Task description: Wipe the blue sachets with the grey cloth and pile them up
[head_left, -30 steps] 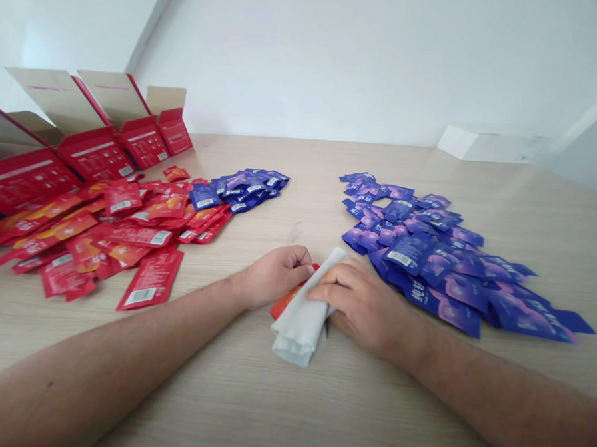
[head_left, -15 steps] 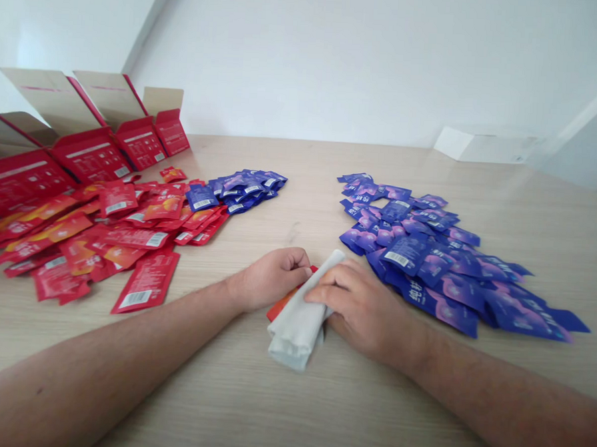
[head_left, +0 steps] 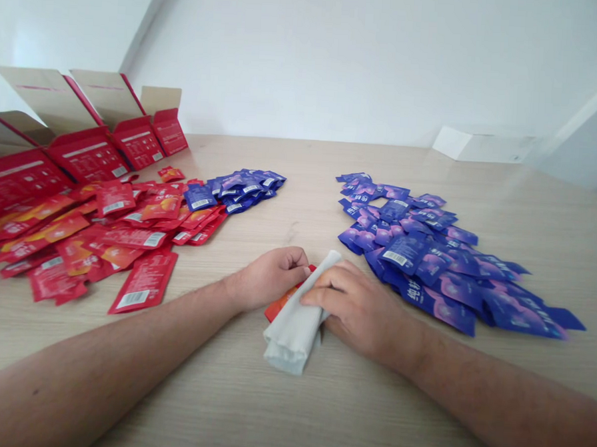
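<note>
Near the middle of the table, my left hand (head_left: pixel 274 279) is closed on the upper end of a red-orange sachet (head_left: pixel 275 308). My right hand (head_left: pixel 357 306) grips a folded white cloth (head_left: pixel 295 330), its fingers pressed on top. The cloth lies across the sachet and covers most of it, so only the sachet's left edge and a bit of its top show. Red sachets (head_left: pixel 145 279) are heaped to the left of my left hand. Blue-purple sachets (head_left: pixel 450 285) spread out to the right, close to my right hand.
Several open red boxes (head_left: pixel 86 156) stand in a row at the left, flaps up. A small pile of blue sachets (head_left: pixel 245 187) lies behind my left hand, touching the red heap. A white box (head_left: pixel 483 145) sits at the back right by the wall.
The cloth's lower end has shifted slightly left and down with my right hand. My left hand keeps its hold on the sachet. The whole view has moved very slightly.
</note>
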